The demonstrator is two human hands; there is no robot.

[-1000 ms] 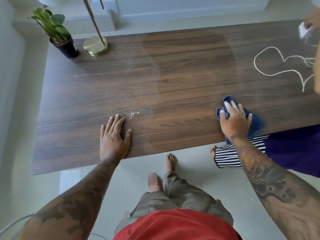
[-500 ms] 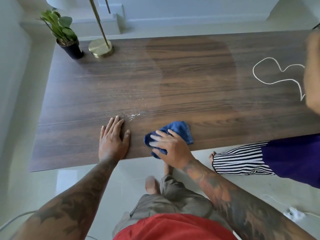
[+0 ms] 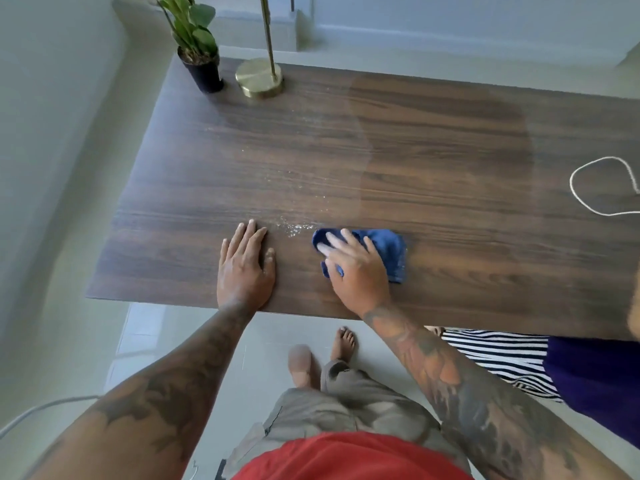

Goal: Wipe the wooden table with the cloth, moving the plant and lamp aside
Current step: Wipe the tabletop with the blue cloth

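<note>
A dark wooden table fills the view. My right hand presses a crumpled blue cloth flat on the table near its front edge. Just left of the cloth lies a patch of pale droplets or crumbs. My left hand rests palm down on the wood, fingers together, holding nothing. At the far left corner stand a green plant in a black pot and the round brass base of a lamp, whose stem rises out of view.
A white cord loops on the table at the right edge. A second person in striped and purple clothing stands close at the right. My bare feet are on the pale tiled floor below the table edge.
My right hand slid the cloth leftward along the front edge, from the right side to the middle, then slightly forward. My left hand stayed planted.
</note>
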